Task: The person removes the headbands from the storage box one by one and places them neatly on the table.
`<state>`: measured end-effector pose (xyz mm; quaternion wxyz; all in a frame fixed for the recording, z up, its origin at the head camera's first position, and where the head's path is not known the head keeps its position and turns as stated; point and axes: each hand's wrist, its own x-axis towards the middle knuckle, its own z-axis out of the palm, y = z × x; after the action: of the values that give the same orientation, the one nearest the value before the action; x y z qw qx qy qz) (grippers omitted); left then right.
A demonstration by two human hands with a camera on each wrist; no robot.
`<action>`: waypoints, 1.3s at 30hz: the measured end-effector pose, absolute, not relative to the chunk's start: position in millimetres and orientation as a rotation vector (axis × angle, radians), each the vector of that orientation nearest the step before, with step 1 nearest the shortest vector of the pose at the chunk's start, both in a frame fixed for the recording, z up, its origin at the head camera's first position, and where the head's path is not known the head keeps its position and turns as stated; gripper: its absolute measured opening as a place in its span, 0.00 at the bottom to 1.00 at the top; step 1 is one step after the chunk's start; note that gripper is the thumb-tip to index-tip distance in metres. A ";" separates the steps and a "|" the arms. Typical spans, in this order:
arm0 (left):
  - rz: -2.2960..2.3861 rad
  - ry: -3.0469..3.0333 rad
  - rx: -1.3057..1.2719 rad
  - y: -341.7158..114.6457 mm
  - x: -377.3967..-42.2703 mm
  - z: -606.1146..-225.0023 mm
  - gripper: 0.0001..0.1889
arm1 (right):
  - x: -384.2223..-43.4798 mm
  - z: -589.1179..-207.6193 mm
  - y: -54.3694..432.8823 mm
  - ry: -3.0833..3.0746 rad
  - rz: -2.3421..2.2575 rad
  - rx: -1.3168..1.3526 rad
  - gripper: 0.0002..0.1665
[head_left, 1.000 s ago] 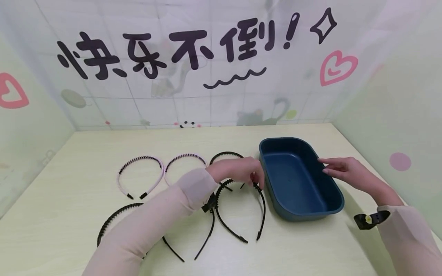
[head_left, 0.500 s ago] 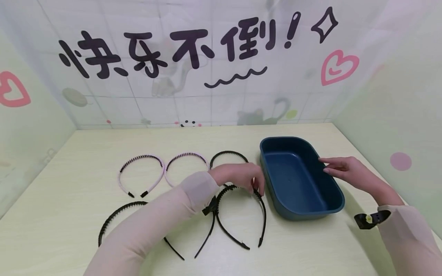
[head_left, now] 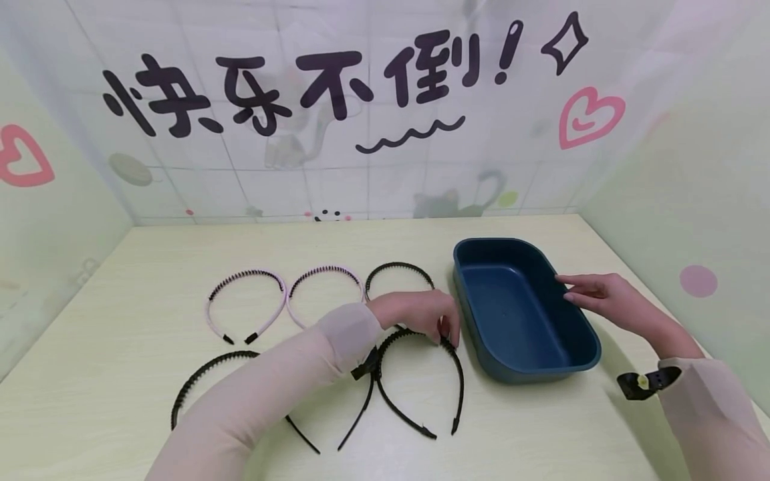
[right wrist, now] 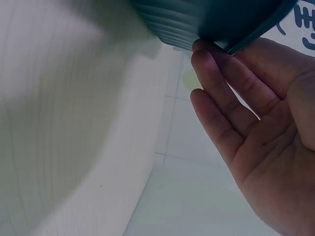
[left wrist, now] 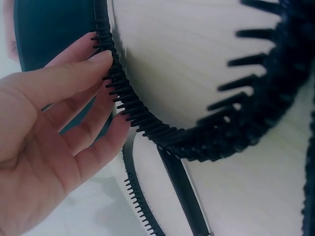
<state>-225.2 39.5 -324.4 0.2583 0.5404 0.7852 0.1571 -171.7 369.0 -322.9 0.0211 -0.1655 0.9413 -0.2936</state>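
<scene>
My left hand (head_left: 424, 314) pinches a black toothed headband (head_left: 460, 374) at the right side of its arc. In the left wrist view, the thumb and fingertips lie on either side of the toothed band (left wrist: 133, 105). Just right of it stands a deep blue plastic basin (head_left: 523, 377). My right hand (head_left: 613, 304) holds the basin's right rim with its fingertips. In the right wrist view, several fingers (right wrist: 216, 123) show outside the basin wall (right wrist: 197, 24); the thumb side is partly hidden behind the rim.
Behind lie two lilac headbands (head_left: 277, 312) (head_left: 327, 268) and a black one (head_left: 397, 265). Further black headbands (head_left: 194, 378) lie in front, partly hidden under the left sleeve (head_left: 259, 401). Printed fabric walls surround the pale table (head_left: 162, 280); the right one is near my right arm.
My left hand has shifted slightly toward the front of the table, and the black headband in its fingers has slid along with it. The right hand and the basin stay in place.
</scene>
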 end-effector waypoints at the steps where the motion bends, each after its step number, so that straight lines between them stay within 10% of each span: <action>1: 0.423 2.131 1.460 39.5 -224.9 -324.6 0.15 | -171.5 -322.7 369.0 2.918 -0.909 -0.514 0.24; 25: 0.431 2.197 1.434 20.0 -226.0 -321.3 0.17 | -172.2 -311.8 363.6 2.962 -0.949 -0.546 0.21; 39: 0.723 2.593 1.221 -100.3 -230.0 -296.7 0.16 | -191.0 -267.2 328.0 2.990 -0.800 -0.675 0.25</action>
<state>-230.0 -100.3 -296.7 0.0926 0.4114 0.8735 0.2435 -191.0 328.0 -267.2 -0.0131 -0.2130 0.9438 -0.2525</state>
